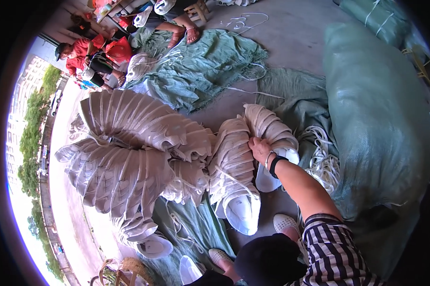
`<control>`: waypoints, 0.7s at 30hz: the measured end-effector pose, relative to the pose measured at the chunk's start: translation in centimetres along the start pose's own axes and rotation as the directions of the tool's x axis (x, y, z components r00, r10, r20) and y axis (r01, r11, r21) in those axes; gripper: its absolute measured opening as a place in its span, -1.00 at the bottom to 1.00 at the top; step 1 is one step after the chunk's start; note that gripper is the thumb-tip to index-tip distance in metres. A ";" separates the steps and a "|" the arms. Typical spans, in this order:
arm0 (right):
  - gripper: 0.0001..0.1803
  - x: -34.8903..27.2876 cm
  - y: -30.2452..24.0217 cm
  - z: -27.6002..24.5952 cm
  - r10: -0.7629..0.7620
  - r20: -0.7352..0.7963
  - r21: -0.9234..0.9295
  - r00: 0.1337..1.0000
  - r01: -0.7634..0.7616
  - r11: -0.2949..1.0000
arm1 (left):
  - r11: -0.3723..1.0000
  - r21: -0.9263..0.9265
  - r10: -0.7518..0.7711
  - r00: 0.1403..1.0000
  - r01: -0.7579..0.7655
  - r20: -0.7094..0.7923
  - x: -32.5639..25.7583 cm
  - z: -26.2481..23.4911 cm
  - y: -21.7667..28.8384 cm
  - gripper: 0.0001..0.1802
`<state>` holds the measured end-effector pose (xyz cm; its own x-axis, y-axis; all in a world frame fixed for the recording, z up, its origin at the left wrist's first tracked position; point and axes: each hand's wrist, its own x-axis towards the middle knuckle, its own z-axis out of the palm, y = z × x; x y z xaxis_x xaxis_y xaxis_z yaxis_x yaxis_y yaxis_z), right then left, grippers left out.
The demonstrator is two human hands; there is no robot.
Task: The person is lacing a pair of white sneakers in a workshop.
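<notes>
My right hand (259, 148) presses on top of a curved stack of nested white perforated shoes (234, 167), with the fingers closed over its upper edge. A dark band sits on that wrist. A second stack (272, 128) lies just right of the hand, touching it. Further long bundles of the same white shoes (129, 143) fan out to the left, tied with white strapping. My left hand is out of sight. My feet in white perforated shoes (285, 222) show below the stacks, beside a black trouser knee (267, 260).
A big stuffed green woven sack (377, 119) fills the right side. Empty green sacks (200, 66) and loose white straps (322, 162) lie on the concrete floor. Several people (88, 55) sit at the upper left. A woven basket (129, 271) stands at the lower left.
</notes>
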<state>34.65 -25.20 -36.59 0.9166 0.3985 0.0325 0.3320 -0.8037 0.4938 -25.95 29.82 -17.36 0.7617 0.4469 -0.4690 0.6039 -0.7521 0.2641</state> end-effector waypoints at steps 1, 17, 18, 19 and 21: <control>-0.61 0.5 -0.2 0.1 -0.051 0.120 -0.021 0.991 0.054 0.998 | 1.000 -0.010 -0.007 1.000 0.007 -0.007 -0.2 -0.1 0.0 -0.33; -0.81 -6.6 5.9 -11.2 -0.630 0.137 0.132 0.765 0.616 0.777 | 0.956 -0.268 -0.147 0.985 0.118 -0.092 -5.3 4.4 -0.9 -0.42; -0.80 -8.3 5.6 -12.2 -0.589 0.177 0.089 0.789 0.583 0.808 | 0.952 -0.280 -0.155 0.984 0.126 -0.084 -6.2 4.7 -1.2 -0.42; -0.80 -9.8 5.2 -11.5 -0.592 0.214 0.118 0.777 0.581 0.805 | 0.949 -0.292 -0.149 0.986 0.121 -0.078 -6.1 4.9 -1.0 -0.43; -0.79 -13.1 3.4 -7.4 -0.562 0.214 0.092 0.799 0.556 0.826 | 0.945 -0.310 -0.122 0.992 0.101 -0.046 -4.6 5.1 -0.4 -0.44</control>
<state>22.15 -29.88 -28.90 0.5933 0.6759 -0.4372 0.8047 -0.4826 0.3458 -30.94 25.55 -19.63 0.6927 0.5570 -0.4581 0.7209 -0.5151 0.4637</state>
